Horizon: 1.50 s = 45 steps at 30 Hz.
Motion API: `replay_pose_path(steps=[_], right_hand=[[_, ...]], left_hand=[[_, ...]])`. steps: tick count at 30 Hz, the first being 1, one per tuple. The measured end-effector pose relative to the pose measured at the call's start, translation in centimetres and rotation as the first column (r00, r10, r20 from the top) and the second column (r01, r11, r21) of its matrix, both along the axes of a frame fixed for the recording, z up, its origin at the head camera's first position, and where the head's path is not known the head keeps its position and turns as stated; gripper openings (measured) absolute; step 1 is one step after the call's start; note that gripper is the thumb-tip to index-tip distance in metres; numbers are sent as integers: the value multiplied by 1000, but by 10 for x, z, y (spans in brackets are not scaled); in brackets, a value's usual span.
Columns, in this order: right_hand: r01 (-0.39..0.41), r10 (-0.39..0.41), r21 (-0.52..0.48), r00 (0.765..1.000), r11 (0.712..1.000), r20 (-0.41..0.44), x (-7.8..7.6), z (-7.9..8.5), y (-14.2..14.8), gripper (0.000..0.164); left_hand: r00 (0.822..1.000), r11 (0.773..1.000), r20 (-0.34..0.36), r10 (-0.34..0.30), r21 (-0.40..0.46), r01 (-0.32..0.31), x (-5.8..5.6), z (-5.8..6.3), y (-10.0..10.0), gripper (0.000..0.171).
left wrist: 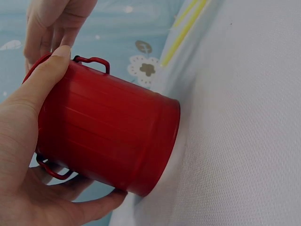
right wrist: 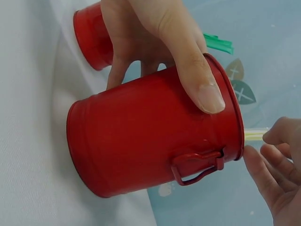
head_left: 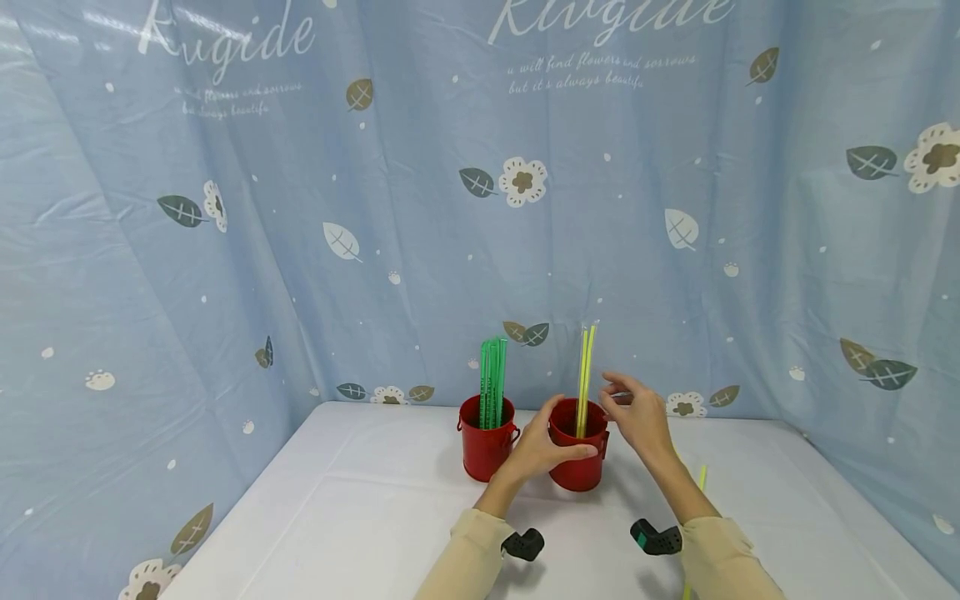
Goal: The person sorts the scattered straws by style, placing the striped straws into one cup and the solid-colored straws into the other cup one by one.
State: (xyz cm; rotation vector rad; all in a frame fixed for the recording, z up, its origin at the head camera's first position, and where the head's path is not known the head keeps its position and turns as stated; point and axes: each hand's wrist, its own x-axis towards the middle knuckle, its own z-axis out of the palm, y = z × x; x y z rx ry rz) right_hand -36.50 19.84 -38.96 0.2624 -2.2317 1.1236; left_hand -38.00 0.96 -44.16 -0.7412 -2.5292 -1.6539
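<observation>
Left grip is curled round a red metal bucket with small side handles, thumb laid along the near wall just under the rim, fingers spread behind on its left side; the right grip is partly open, fingers loosely bent, and appears to hold nothing.

Furthest left on the white cloth-covered counter, a second red metal bucket stands upright with a bundle of slim green sticks rising from it. Next comes the left forearm, reaching forward and rightward out of a cream sleeve, a black device at its wrist. The held bucket is roughly upright beside the second one, a gap between them, with slim yellow sticks in clear wrapping standing inside.

To its right, the right hand is raised at rim height, wrist bent inward, fingertips pointing toward the yellow sticks; whether one touches the rim I cannot tell. Its forearm slants up and leftward, over a loose yellow stick lying at the far right.
</observation>
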Motion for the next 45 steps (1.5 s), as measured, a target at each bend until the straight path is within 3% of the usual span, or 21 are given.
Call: replay_pose_path(steps=[9,28,45], right_hand=[[-39,39,22,999,999,-33,7,-3,10,31],[-17,16,101,1000,995,6,19,-17,40,29],[2,-18,120,991,993,130,19,-16,65,30]], left_hand=[[1000,1000,3,2,6,-2,0,-1,1,97],[1000,1000,14,0,13,0,1,-1,2,97],[1000,999,21,-9,34,8,1,0,0,96]])
